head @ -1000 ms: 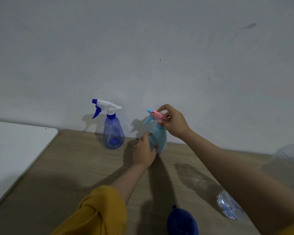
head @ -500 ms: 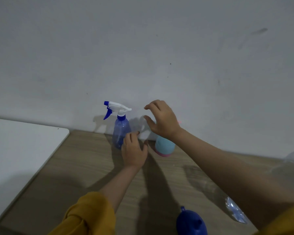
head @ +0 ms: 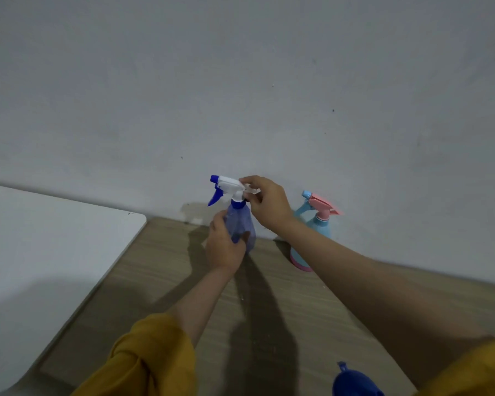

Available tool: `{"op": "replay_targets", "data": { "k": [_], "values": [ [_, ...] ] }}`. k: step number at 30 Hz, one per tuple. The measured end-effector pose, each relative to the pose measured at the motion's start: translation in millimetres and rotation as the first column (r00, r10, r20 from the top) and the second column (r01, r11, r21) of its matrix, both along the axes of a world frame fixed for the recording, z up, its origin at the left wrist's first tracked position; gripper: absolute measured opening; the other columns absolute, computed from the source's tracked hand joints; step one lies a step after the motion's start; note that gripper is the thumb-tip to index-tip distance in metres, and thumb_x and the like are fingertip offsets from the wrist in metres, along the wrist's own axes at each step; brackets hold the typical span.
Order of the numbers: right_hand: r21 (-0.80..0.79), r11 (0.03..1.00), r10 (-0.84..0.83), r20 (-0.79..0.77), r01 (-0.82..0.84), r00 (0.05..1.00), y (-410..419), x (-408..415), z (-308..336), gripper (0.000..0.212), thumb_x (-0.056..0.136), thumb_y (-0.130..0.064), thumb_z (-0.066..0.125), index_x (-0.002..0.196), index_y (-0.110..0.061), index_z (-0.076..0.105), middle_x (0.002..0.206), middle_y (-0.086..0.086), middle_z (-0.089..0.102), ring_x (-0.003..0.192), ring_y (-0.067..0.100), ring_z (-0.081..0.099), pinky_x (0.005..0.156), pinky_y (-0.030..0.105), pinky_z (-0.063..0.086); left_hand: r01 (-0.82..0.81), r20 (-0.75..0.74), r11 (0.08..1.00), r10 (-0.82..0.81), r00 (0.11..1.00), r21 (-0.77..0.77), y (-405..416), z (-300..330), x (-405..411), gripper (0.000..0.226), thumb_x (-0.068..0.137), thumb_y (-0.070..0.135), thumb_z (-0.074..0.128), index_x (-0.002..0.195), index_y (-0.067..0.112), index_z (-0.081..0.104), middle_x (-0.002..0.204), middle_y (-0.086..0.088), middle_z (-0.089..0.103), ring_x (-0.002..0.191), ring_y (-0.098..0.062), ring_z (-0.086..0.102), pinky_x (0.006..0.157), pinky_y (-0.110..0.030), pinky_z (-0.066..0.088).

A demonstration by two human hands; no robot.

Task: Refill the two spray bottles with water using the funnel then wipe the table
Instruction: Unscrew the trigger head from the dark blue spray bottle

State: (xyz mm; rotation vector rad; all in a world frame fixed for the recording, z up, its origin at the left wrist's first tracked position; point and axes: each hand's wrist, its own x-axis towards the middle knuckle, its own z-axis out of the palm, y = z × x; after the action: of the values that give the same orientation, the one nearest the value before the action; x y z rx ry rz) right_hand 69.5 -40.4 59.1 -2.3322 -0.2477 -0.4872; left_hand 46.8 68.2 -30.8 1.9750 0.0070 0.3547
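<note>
While your left hand (head: 225, 247) wraps the body of the translucent blue spray bottle (head: 238, 225), your right hand (head: 266, 202) pinches the back of its white trigger head (head: 229, 185), fingers closed on it. Bottle stands upright on the wooden table (head: 160, 270), close to the grey wall (head: 240, 81), nozzle pointing left. Just to its right, partly behind your right forearm: the light-blue spray bottle (head: 316, 224) with pink trigger, upright, against the wall, nobody touching it. Dark blue funnel (head: 355, 381) sits at the table's near edge, low right, only its top showing. White surface (head: 40, 238) lies to the left of the table. Mustard-yellow sleeve (head: 152, 358) pushed up on your left arm.
</note>
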Motion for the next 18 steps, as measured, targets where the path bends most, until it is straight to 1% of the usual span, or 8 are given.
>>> {"op": "replay_targets", "data": {
  "k": [2, 5, 6, 9, 12, 13, 16, 18],
  "values": [
    [0.027, 1.0, 0.013, 0.032, -0.014, 0.999, -0.6, -9.8, 5.7, 0.029, 0.087, 0.0, 0.061, 0.115, -0.009, 0.066, 0.111, 0.01, 0.067, 0.098, 0.024, 0.062, 0.088, 0.032, 0.053, 0.011, 0.026, 1.0, -0.011, 1.0, 0.008, 0.6, 1.5, -5.3, 0.064, 0.074, 0.031, 0.077, 0.126, 0.015, 0.042, 0.125, -0.005, 0.054, 0.107, -0.021, 0.056, 0.08, -0.02, 0.045],
    [0.083, 0.996, 0.014, 0.036, -0.017, 0.999, -9.4, -37.7, 24.0, 0.029, 0.087, -0.001, 0.063, 0.114, -0.01, 0.067, 0.101, 0.0, 0.064, 0.087, 0.019, 0.064, 0.074, 0.012, 0.052, 0.047, 0.089, 0.999, -0.046, 0.995, -0.014, 0.6, 12.7, -25.0, 0.067, 0.069, 0.031, 0.081, 0.122, 0.016, 0.044, 0.122, -0.003, 0.052, 0.103, -0.014, 0.054, 0.072, -0.008, 0.038],
    [0.101, 0.995, 0.02, 0.037, -0.024, 0.999, -14.5, -49.5, 29.8, 0.029, 0.087, -0.002, 0.063, 0.115, -0.011, 0.067, 0.1, -0.003, 0.062, 0.085, 0.018, 0.065, 0.072, 0.011, 0.052, 0.076, 0.105, 0.997, -0.073, 0.992, -0.025, 0.1, 17.0, -34.5, 0.067, 0.067, 0.03, 0.082, 0.121, 0.017, 0.044, 0.12, -0.002, 0.052, 0.102, -0.013, 0.054, 0.072, -0.008, 0.04],
    [0.12, 0.992, 0.031, 0.032, -0.034, 0.999, -31.3, -90.0, 42.5, 0.029, 0.088, -0.005, 0.065, 0.115, -0.013, 0.067, 0.098, -0.009, 0.062, 0.082, 0.018, 0.067, 0.07, 0.017, 0.055, 0.177, 0.14, 0.984, -0.173, 0.975, -0.02, -4.5, 24.6, -69.1, 0.066, 0.066, 0.032, 0.082, 0.118, 0.022, 0.043, 0.117, 0.0, 0.052, 0.101, -0.009, 0.054, 0.073, -0.009, 0.044],
    [0.163, 0.987, 0.005, 0.003, -0.005, 1.0, -50.0, -131.9, 43.6, 0.026, 0.087, -0.005, 0.066, 0.112, -0.011, 0.068, 0.092, -0.007, 0.063, 0.076, 0.016, 0.068, 0.061, 0.008, 0.046, 0.243, 0.131, 0.969, -0.236, 0.963, -0.034, -15.0, 25.6, -111.1, 0.063, 0.065, 0.028, 0.083, 0.115, 0.025, 0.045, 0.114, 0.003, 0.051, 0.098, -0.003, 0.051, 0.074, -0.007, 0.043],
    [0.176, 0.984, -0.008, -0.012, 0.01, 1.0, -56.3, -145.9, 41.6, 0.026, 0.087, -0.005, 0.066, 0.112, -0.011, 0.068, 0.092, -0.003, 0.064, 0.075, 0.017, 0.069, 0.061, 0.007, 0.045, 0.248, 0.123, 0.968, -0.243, 0.962, -0.028, -19.0, 24.4, -125.3, 0.062, 0.065, 0.028, 0.083, 0.114, 0.024, 0.046, 0.113, 0.003, 0.051, 0.097, -0.003, 0.051, 0.075, -0.01, 0.044],
    [0.197, 0.978, -0.052, -0.085, 0.068, 0.995, -73.2, -183.5, 27.8, 0.026, 0.087, -0.008, 0.067, 0.109, -0.021, 0.067, 0.097, 0.005, 0.065, 0.071, 0.016, 0.072, 0.058, 0.014, 0.05, 0.289, 0.097, 0.957, -0.285, 0.953, -0.02, -30.4, 10.9, -161.7, 0.063, 0.064, 0.032, 0.082, 0.116, 0.024, 0.046, 0.113, 0.001, 0.053, 0.1, -0.012, 0.054, 0.081, -0.03, 0.051],
    [0.227, 0.969, -0.07, -0.124, 0.097, 0.99, -81.6, -205.0, 16.5, 0.026, 0.086, -0.007, 0.067, 0.106, -0.024, 0.066, 0.096, 0.006, 0.064, 0.069, 0.013, 0.072, 0.058, 0.014, 0.05, 0.331, 0.068, 0.943, -0.33, 0.942, -0.013, -35.5, 3.0, -181.5, 0.064, 0.065, 0.037, 0.08, 0.117, 0.029, 0.043, 0.115, 0.005, 0.054, 0.102, -0.012, 0.056, 0.081, -0.035, 0.053]
  ]
}}
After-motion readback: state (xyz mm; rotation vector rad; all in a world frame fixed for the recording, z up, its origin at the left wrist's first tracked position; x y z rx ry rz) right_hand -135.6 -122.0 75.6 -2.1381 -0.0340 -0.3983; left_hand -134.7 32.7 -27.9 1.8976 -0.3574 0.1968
